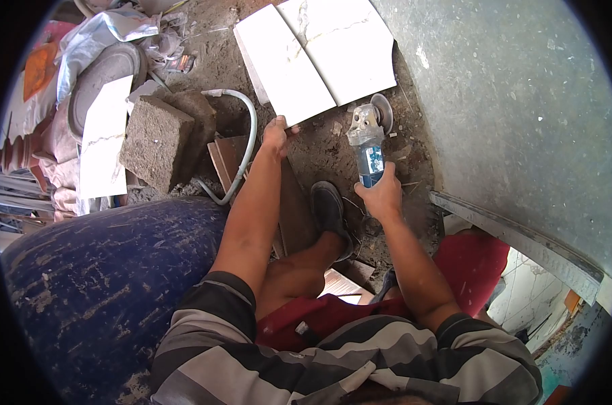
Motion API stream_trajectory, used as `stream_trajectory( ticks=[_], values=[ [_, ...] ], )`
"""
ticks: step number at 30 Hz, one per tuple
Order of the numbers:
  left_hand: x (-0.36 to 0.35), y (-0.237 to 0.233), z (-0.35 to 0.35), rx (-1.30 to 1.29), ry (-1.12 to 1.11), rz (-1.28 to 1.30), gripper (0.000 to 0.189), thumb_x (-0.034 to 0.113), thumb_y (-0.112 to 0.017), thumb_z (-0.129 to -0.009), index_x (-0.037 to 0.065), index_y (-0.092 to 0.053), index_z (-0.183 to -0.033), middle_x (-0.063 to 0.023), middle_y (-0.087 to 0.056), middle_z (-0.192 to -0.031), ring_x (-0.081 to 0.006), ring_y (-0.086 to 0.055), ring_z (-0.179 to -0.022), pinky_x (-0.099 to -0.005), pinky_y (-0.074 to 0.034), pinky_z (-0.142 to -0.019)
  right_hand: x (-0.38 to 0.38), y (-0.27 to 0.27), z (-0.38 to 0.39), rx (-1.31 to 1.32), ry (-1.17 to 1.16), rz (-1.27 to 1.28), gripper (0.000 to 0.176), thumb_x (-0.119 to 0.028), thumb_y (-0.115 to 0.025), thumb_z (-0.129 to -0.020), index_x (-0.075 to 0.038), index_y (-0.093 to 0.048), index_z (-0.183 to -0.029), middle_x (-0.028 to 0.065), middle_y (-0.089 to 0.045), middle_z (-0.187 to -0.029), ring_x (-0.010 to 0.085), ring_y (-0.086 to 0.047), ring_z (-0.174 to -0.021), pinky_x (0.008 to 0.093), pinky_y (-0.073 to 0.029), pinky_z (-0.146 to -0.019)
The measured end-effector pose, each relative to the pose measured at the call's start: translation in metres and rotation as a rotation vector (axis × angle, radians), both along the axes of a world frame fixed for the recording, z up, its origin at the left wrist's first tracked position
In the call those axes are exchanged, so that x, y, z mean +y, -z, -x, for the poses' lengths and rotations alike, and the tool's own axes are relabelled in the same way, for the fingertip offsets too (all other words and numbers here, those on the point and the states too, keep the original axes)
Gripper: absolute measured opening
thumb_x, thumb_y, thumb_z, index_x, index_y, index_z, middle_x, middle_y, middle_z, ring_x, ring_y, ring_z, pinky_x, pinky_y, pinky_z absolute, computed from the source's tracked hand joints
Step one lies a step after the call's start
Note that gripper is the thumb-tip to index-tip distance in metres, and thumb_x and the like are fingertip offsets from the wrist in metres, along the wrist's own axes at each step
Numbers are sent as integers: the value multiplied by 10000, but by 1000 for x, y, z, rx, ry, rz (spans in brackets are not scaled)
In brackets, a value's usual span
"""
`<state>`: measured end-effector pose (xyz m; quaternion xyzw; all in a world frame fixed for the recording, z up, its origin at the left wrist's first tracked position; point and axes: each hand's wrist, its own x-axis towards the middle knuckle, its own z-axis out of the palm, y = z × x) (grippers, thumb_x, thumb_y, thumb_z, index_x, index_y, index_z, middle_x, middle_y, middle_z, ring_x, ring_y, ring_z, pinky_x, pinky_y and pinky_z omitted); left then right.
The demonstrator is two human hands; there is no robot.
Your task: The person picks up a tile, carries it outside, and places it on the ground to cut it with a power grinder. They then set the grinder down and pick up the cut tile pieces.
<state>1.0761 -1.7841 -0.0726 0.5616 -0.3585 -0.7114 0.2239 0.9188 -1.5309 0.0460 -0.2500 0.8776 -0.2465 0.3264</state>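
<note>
My left hand (277, 138) is closed on the near corner of a white marbled tile (289, 71), its fingers pinching the edge. Another white tile (350, 47) with grey veins lies against it on the right. My right hand (384, 194) is wrapped around the blue body of an angle grinder (372, 160), which points away from me. The grinder's disc (382, 113) stands at its front right, close below the second tile's near edge. Whether the disc is spinning cannot be made out.
A rough concrete block (156, 143) and a cut tile piece (105, 145) stand to the left, beside a pale curved hose (252, 128). A large blue drum (110, 290) fills the lower left. A grey wall panel (508, 101) rises on the right.
</note>
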Motion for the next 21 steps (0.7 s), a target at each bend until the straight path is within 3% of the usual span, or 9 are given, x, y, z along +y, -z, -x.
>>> stream_trajectory(
  ticks=[12, 21],
  values=[
    [1, -2, -4, -26, -61, -8, 322, 286, -381, -1049, 19, -537, -1137, -68, -613, -928, -155, -587, -719, -355, -554, -715, 8, 6, 2, 7, -28, 71, 657, -263, -768, -672, 7, -418, -1158, 275, -636, -995, 441, -637, -924, 483, -488, -836],
    [1, -5, 0, -77, -80, -23, 332, 298, -371, -1049, 25, -547, -1119, -69, -621, -918, -149, -590, -731, -329, -549, -718, 9, 0, -2, 19, -14, 46, 643, -276, -776, -670, 2, -419, -1127, 259, -642, -968, 429, -647, -901, 477, -495, -821]
  ],
)
